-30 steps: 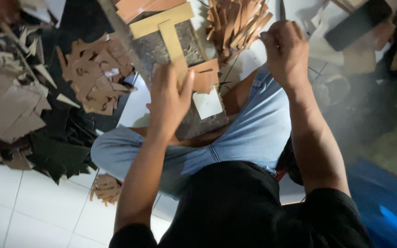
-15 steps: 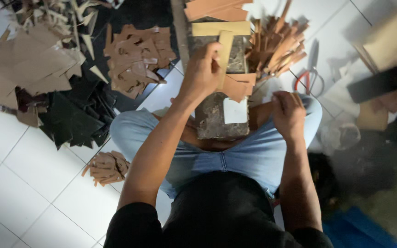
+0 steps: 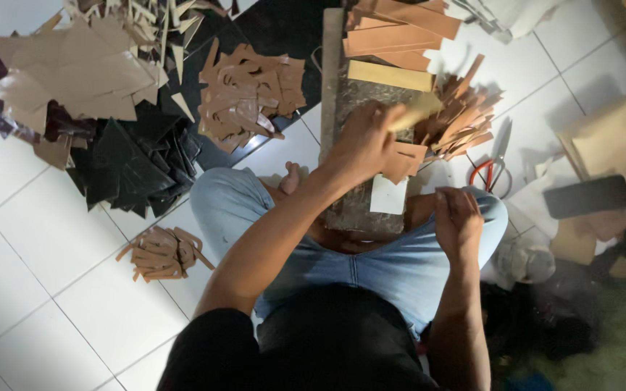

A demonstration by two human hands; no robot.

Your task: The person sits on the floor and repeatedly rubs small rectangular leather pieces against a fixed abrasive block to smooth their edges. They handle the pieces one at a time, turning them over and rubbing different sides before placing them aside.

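The left hand point(image 3: 360, 141) grasps a yellowish T-shaped template point(image 3: 409, 110), pressing it over the worn cutting board point(image 3: 356, 195) laid across the person's lap. The right hand point(image 3: 458, 217) is clenched just right of the board, near a brown leather piece point(image 3: 402, 161). Red-handled scissors point(image 3: 494, 163) lie on the floor further right.

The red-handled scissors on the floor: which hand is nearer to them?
Right. The right hand hangs just beside the red-handled scissors, apart from them; the left hand is farther off, over the dark work board.
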